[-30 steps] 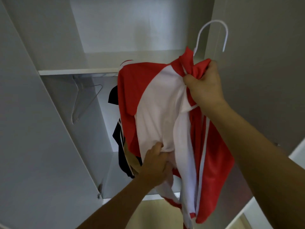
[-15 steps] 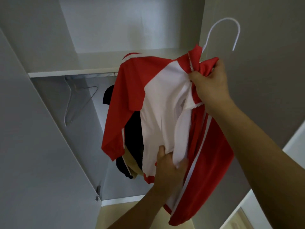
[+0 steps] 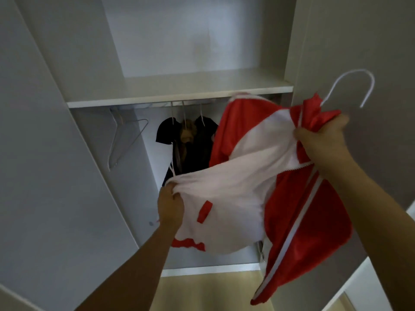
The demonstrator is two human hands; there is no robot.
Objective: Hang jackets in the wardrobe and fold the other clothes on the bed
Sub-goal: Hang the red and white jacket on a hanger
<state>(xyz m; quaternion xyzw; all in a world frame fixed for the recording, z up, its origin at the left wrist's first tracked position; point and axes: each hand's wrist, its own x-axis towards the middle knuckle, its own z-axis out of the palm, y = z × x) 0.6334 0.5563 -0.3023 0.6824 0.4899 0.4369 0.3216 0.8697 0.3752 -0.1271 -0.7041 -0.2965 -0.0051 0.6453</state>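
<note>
The right hand [image 3: 321, 140] has a tight grip on the collar of the red-and-white jacket [image 3: 242, 176], on its white hanger [image 3: 350, 86], before the open wardrobe [image 3: 179, 95]. The left hand [image 3: 170, 205] pinches the jacket's white front panel, pulling it out leftward. Dark jackets [image 3: 193, 144] hang on the rail inside.

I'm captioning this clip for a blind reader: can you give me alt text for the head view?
Two hands hold up a red and white jacket on a white hanger before an open wardrobe: the right hand grips its collar, the left hand its white front. Dark clothes and an empty hanger hang inside.
</note>
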